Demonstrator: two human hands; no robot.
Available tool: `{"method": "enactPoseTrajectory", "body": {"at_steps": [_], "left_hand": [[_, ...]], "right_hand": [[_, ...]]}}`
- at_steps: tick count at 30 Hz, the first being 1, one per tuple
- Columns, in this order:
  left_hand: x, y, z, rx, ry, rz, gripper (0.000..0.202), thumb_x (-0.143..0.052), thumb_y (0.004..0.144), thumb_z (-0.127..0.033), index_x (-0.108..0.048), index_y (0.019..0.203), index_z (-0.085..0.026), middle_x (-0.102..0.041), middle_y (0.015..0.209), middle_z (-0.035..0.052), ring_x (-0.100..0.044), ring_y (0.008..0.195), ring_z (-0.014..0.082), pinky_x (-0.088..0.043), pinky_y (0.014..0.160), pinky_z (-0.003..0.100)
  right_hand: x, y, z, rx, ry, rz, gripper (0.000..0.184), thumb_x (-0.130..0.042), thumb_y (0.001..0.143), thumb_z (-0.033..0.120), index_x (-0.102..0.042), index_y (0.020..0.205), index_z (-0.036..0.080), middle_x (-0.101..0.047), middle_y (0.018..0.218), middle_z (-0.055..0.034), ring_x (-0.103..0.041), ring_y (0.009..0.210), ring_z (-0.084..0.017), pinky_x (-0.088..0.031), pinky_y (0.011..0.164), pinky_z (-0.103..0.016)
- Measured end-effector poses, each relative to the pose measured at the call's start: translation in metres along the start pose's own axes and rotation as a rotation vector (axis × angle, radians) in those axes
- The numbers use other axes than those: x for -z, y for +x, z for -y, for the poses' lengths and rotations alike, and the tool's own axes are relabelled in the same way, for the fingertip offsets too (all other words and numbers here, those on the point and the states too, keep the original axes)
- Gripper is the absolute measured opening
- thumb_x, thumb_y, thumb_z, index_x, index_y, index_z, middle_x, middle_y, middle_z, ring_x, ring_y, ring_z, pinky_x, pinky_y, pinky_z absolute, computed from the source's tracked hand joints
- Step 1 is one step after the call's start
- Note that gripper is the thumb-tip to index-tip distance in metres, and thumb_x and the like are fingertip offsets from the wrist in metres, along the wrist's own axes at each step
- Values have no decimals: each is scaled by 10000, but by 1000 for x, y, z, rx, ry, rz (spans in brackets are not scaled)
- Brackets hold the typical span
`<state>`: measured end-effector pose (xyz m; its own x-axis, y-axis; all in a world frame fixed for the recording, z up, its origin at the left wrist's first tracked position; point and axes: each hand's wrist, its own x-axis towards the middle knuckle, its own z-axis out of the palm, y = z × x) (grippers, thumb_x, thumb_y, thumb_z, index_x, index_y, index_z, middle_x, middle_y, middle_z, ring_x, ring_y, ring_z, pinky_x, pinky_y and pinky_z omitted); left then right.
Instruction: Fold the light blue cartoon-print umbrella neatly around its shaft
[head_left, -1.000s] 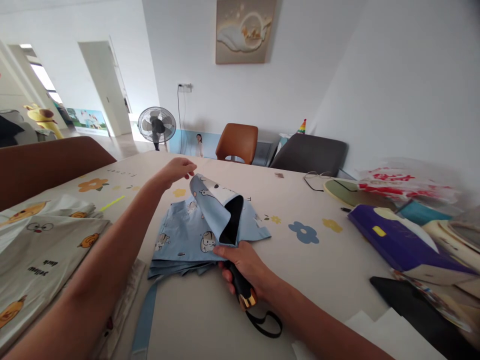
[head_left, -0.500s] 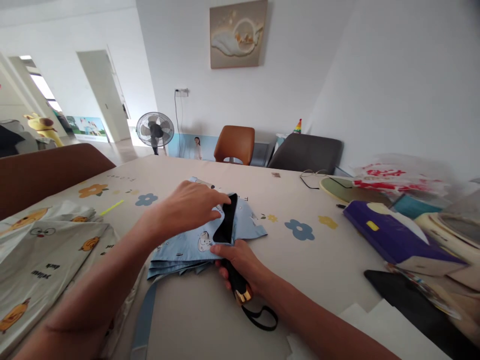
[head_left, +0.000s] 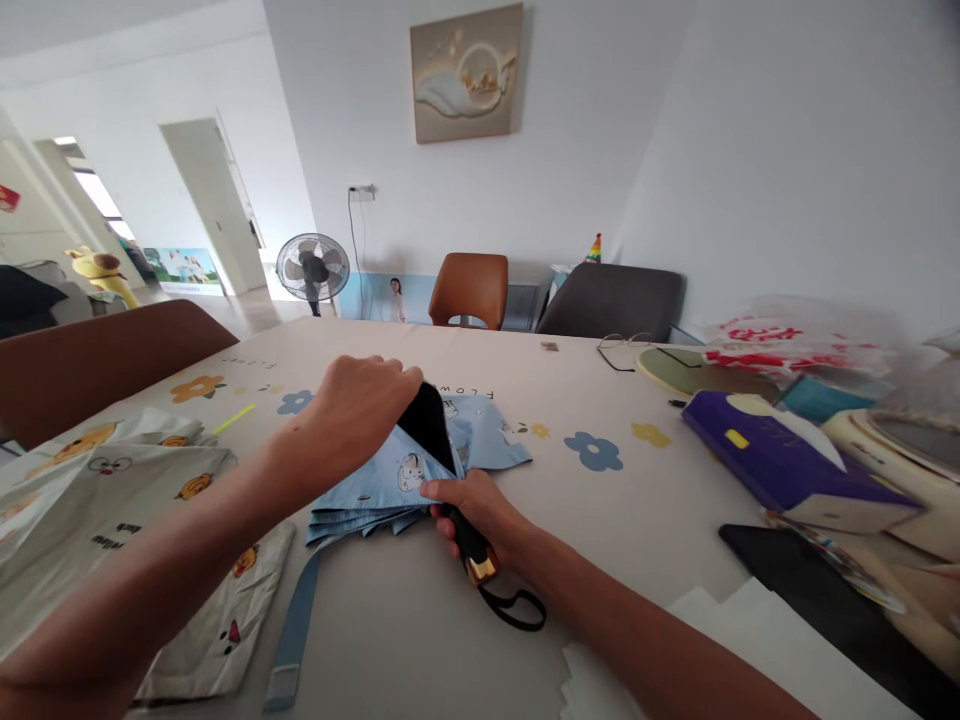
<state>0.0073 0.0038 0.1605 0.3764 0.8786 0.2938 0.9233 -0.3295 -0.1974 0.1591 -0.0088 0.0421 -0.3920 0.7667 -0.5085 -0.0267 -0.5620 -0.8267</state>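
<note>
A light blue folding umbrella point(head_left: 375, 478) with small cartoon prints lies half folded on the table, its pleats loosely stacked at the near left. My right hand point(head_left: 480, 510) is closed around the top of its black handle point(head_left: 472, 545), thumb against the fabric. Below that hand show a gold band and a black wrist loop point(head_left: 517, 610). My left hand point(head_left: 367, 405) is closed on one canopy panel and holds it up to the left, with its black underside point(head_left: 426, 420) showing. Those fingertips are partly hidden. The blue closing strap point(head_left: 294, 625) hangs toward the near edge.
A crumpled cartoon-print cloth point(head_left: 172, 530) lies on the left. To the right are a purple tissue box point(head_left: 787, 460), a black flat item point(head_left: 817, 600), white paper sheets point(head_left: 705, 640), glasses point(head_left: 622, 345) and a plastic bag point(head_left: 795, 340). Chairs point(head_left: 469, 288) stand beyond the table point(head_left: 420, 620).
My left hand has closed on the canopy panel and drawn it left, folding it back from the handle. My right hand keeps its hold. The view has shifted slightly.
</note>
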Motion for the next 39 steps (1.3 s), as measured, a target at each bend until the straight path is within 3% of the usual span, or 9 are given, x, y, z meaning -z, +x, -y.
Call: {"method": "enactPoseTrajectory", "body": {"at_steps": [4,8,11,14,21,25,29,35,39], "left_hand": [[-5,-27,14,91,120,82,223,-359,806,-174,-570,847,-236,-559,754,63,-554,656,217,-290,530,287],[-32,-53,30,207,124,154,271,-296,842,-269,-545,945,-246,-588,818,59,-581,679,215,-301,518,276],[-51,-61,35,222,60,245,282,-291,838,-261,-527,992,-252,-614,884,49,-596,746,211,-329,549,267],[-56,-62,37,200,29,327,298,-294,824,-215,-516,1018,-255,-630,886,41,-601,761,207,-348,566,268],[-48,-67,39,128,-9,416,274,-315,806,-202,-558,928,-233,-645,847,47,-604,794,227,-366,596,288],[-47,-69,40,94,3,462,244,-334,795,-189,-573,843,-204,-639,746,57,-610,700,216,-360,584,285],[-44,-73,45,135,55,460,270,-325,810,-207,-587,748,-187,-633,683,61,-602,639,218,-345,560,286],[-23,-84,70,128,-253,320,330,-370,827,-450,-626,1000,-335,-665,845,-6,-590,775,193,-359,616,262],[-13,-84,88,200,-507,287,363,-409,796,-508,-650,962,-292,-650,757,-23,-573,688,142,-395,600,226]], "right_hand": [[1,-1,0,3,15,45,219,-607,679,230,-467,540,138,-439,382,36,-383,326,-62,-366,295,-185],[4,2,-3,10,56,93,205,-628,670,227,-473,569,139,-432,414,49,-387,348,-54,-374,309,-175],[5,6,-5,26,110,112,231,-672,653,278,-491,635,135,-475,503,39,-396,374,-47,-371,303,-170],[4,6,-4,25,172,92,279,-675,668,342,-479,704,146,-499,579,34,-395,382,-38,-358,294,-161],[1,-1,0,35,186,77,282,-639,713,360,-434,708,168,-473,574,40,-387,379,-36,-337,298,-154],[0,-2,0,44,158,66,275,-624,718,366,-442,690,161,-487,568,36,-383,370,-37,-335,291,-159],[-5,-2,-1,34,-46,10,261,-614,709,313,-433,600,159,-443,427,48,-377,311,-59,-339,281,-186],[-13,-4,0,27,-190,-75,280,-571,727,307,-415,541,168,-419,355,46,-372,272,-69,-334,275,-189],[-14,-6,2,51,-201,-57,277,-561,727,285,-412,526,166,-415,351,46,-372,273,-67,-339,280,-186]]}}
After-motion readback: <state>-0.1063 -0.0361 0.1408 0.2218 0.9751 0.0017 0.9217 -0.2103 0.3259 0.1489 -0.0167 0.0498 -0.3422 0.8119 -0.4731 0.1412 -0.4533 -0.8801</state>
